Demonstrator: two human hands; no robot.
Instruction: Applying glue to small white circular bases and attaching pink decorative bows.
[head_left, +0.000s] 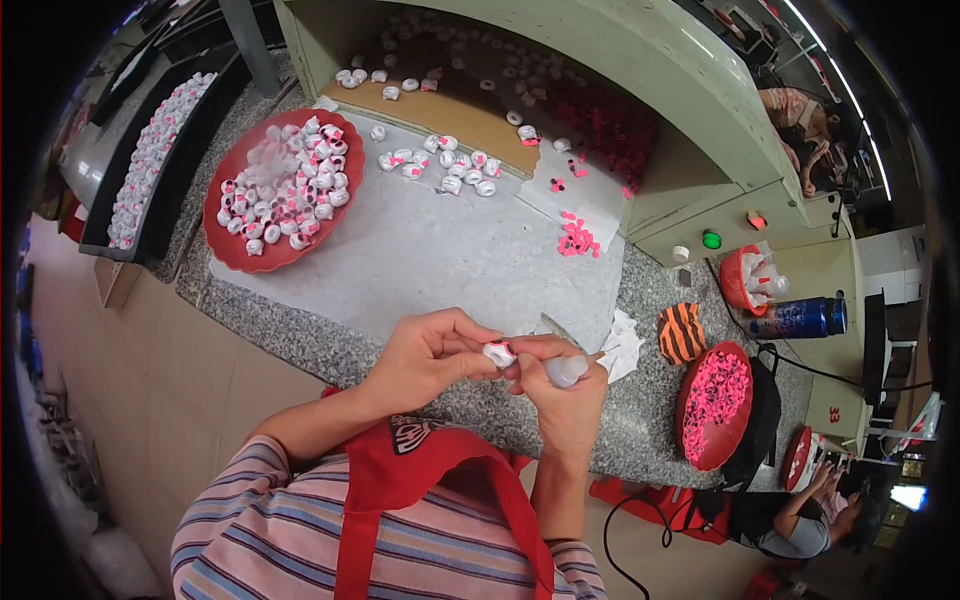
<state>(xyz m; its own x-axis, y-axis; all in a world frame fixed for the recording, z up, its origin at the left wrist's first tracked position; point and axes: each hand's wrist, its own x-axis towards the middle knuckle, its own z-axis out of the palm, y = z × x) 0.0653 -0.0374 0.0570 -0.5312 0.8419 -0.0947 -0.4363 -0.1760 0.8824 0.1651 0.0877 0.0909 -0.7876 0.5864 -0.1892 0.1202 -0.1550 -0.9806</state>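
Between the fingertips of my left hand (442, 352) is a small white moulded piece (497, 354) with a pink and black part on it. My right hand (559, 390) meets it from the other side and also holds a small translucent plastic bottle (565, 370) in its palm. A thin wooden-looking stick end (598, 355) shows by the right fingers. Just beyond the hands lies a metal blade-like tool (559, 330) on white sheeting (420, 247). Further off on the sheet are a cluster of white pieces (469, 169) and a small heap of pink pieces (577, 236).
A red scalloped tray (217, 232) at left holds many white pieces. Beyond it stands a filled black bin (154, 210). A pale green cabinet (697, 157) rises at the back. At right are a red tray of pink pieces (716, 405), a blue bottle (799, 318) and crumpled tissue (622, 349).
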